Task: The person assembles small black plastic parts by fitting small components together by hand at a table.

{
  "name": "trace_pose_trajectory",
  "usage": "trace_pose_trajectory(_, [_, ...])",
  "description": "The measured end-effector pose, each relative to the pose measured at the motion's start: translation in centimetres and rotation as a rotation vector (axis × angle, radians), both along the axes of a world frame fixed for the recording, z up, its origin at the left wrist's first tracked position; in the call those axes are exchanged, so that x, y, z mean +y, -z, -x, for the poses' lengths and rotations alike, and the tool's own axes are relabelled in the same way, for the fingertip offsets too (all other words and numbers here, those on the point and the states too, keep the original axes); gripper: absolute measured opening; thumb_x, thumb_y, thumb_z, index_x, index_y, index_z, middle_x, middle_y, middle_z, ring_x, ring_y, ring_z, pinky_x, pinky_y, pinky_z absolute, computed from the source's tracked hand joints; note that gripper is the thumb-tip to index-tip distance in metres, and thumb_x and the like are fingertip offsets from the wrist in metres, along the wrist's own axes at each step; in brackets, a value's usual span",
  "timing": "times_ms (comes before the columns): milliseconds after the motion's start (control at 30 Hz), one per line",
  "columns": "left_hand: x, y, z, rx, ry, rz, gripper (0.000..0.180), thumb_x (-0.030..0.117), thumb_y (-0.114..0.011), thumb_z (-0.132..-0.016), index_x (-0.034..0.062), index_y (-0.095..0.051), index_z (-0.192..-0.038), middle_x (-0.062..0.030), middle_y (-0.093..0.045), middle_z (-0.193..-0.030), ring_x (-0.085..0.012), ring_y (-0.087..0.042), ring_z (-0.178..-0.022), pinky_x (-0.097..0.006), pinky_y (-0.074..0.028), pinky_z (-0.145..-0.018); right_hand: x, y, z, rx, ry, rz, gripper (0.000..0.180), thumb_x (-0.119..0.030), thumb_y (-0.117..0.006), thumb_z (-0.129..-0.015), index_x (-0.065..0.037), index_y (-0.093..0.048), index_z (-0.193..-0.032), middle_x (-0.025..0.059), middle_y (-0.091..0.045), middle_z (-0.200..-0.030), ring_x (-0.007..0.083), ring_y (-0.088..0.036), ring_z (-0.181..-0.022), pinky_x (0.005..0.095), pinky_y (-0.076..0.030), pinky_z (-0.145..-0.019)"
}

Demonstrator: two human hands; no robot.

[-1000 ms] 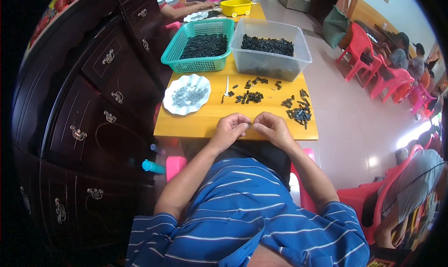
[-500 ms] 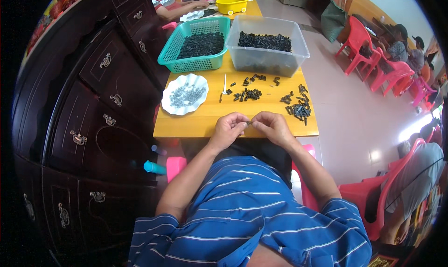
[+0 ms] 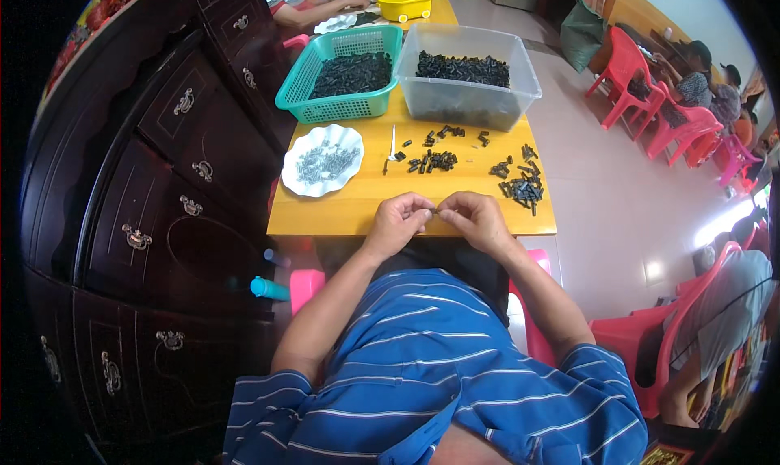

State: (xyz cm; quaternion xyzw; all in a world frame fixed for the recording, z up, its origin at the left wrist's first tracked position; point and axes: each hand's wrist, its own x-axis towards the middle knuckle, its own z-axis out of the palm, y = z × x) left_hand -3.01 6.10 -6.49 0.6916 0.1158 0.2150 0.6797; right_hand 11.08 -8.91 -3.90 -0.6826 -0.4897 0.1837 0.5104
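Over the near edge of the yellow table (image 3: 341, 215), my left hand (image 3: 400, 221) and my right hand (image 3: 478, 221) meet fingertip to fingertip. Both are closed in a pinch on one small dark piece (image 3: 435, 211), mostly covered by the fingers. Beyond them lies a loose group of short black cylindrical pieces (image 3: 433, 162). Another pile of black pieces (image 3: 524, 190) is to the right of my right hand. Left of the middle, a white scalloped dish (image 3: 294, 180) holds many small shiny clear or metallic bits. A thin white stick-like tool (image 3: 394, 144) lies beside the dish.
At the table's far end stand a green plastic basket (image 3: 296, 107) and a clear plastic bin (image 3: 463, 99), both holding black pieces. Dark wooden drawers (image 3: 175, 180) line the left. Beyond are a yellow tub (image 3: 405, 8) and another person's arm (image 3: 325, 11). Red chairs (image 3: 630, 99) stand right.
The view has shifted very slightly. Both hands keep their pinch on the small dark piece, with only slight finger movement; the piles, dish and containers stay put.
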Motion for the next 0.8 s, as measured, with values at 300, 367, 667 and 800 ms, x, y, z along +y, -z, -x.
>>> trace_pose_trajectory(300, [-0.4, 0.1, 0.0, 0.003, -0.031, -0.118, 0.011, 0.002, -0.064, -0.092, -0.0003, -0.069, -0.102, -0.0016, -0.069, -0.083, -0.0066, -0.061, -0.068, -0.022, -0.051, -0.063, -0.1, -0.1, -0.2, 0.053, -0.022, 0.071, 0.01, -0.009, -0.07, -0.092, 0.001, -0.071, -0.096, 0.0011, -0.069, -0.081, 0.0048, -0.06, -0.075, 0.0237, -0.05, -0.068])
trace_pose_trajectory(367, [-0.7, -0.2, 0.1, 0.003, -0.049, -0.15, 0.011, 0.002, -0.065, -0.091, -0.0004, -0.069, -0.101, -0.002, -0.069, -0.081, -0.0066, -0.061, -0.068, -0.022, -0.052, -0.062, -0.2, -0.3, -0.1, 0.051, -0.009, 0.101, 0.011, -0.009, -0.071, -0.091, 0.001, -0.071, -0.096, 0.0015, -0.07, -0.081, 0.0052, -0.06, -0.075, 0.0239, -0.05, -0.068])
trace_pose_trajectory(667, [-1.3, -2.8, 0.4, -0.044, -0.144, -0.653, 0.01, 0.0, -0.066, -0.087, -0.0015, -0.069, -0.096, -0.0118, -0.071, -0.084, -0.0199, -0.068, -0.071, -0.03, -0.053, -0.065, 0.2, 1.2, -0.6, 0.358, -0.064, 0.106, 0.012, -0.011, -0.073, -0.091, -0.001, -0.071, -0.096, -0.0017, -0.067, -0.082, 0.0049, -0.058, -0.074, 0.0223, -0.049, -0.067])
trace_pose_trajectory(800, [-1.0, -4.0, 0.4, -0.104, -0.109, -0.759, 0.008, 0.0, -0.066, -0.084, -0.0009, -0.069, -0.092, -0.016, -0.069, -0.085, -0.0309, -0.068, -0.075, -0.036, -0.053, -0.067, 0.2, 0.9, -0.4, 0.595, -0.12, 0.085, 0.015, -0.013, -0.073, -0.092, 0.0, -0.07, -0.098, 0.0011, -0.068, -0.082, 0.0071, -0.06, -0.071, 0.0228, -0.05, -0.065])
